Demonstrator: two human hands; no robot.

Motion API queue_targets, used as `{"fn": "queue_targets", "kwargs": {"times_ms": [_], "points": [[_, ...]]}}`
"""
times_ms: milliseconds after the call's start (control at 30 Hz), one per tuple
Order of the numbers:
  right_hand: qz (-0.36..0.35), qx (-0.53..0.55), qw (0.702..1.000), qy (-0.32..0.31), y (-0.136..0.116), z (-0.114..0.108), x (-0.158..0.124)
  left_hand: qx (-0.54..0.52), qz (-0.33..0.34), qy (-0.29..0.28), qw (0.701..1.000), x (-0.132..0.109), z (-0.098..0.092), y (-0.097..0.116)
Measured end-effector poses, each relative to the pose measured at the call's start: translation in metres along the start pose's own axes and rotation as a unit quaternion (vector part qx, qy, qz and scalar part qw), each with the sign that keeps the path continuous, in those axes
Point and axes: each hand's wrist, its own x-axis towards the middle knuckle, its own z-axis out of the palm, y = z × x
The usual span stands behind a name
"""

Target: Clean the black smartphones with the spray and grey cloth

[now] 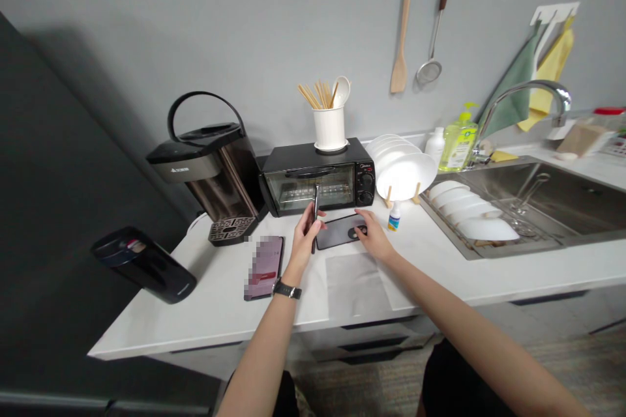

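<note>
My left hand is closed around a slim dark phone, held upright and seen edge-on. My right hand grips the right end of a grey phone case with a black rim and a round camera area, which lies on the counter; whether anything is inside it I cannot tell. A grey cloth is spread just in front of the case. Left of my left wrist, another phone lies face up, its screen partly blurred. A small white bottle with a blue and yellow label stands beyond my right hand.
Behind my hands is a toaster oven bearing a white utensil holder. A water dispenser and a dark tumbler stand left. Right are racked plates, a soap bottle and a sink with bowls.
</note>
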Motion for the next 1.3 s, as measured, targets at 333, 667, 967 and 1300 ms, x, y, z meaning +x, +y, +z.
{"fn": "queue_targets", "kwargs": {"times_ms": [333,667,967,1300], "points": [[-0.080,-0.141,0.986,-0.036,0.001,-0.002,-0.003,-0.106,-0.088,-0.059,0.989,0.000,0.005,0.006],[-0.122,-0.224,0.963,-0.081,-0.021,-0.009,-0.021,-0.055,-0.077,0.009,0.995,0.004,-0.004,-0.009],[-0.130,-0.304,0.941,-0.072,-0.051,-0.038,-0.048,0.258,0.052,0.040,0.964,0.010,-0.012,-0.028],[-0.148,-0.197,0.963,-0.111,-0.061,-0.085,-0.128,0.415,0.073,-0.195,0.886,0.006,-0.006,-0.033]]}}
